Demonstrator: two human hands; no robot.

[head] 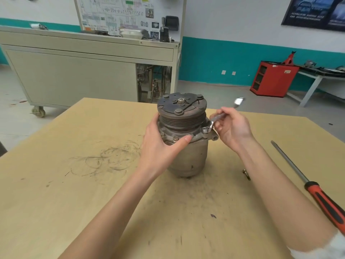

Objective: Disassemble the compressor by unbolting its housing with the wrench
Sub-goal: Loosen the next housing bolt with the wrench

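A grey metal compressor point(188, 156) stands upright on the wooden table point(74, 193), pulley and clutch plate on top. My left hand point(160, 144) grips its left side at the flange, thumb stretched across the front by the flange bolts. My right hand point(233, 128) holds a shiny wrench point(217, 118) by its shaft. The wrench's lower end sits on a bolt point(205, 130) on the right of the flange; its other end point(239, 100) points up and away. Two more bolts point(175, 138) show on the front flange.
A long screwdriver point(308, 184) with a red and black handle lies on the table to the right. A small loose metal part point(246, 174) lies near the compressor's base. Behind the table stand a beige wheeled cabinet point(74, 71) and a red tool cabinet point(272, 79).
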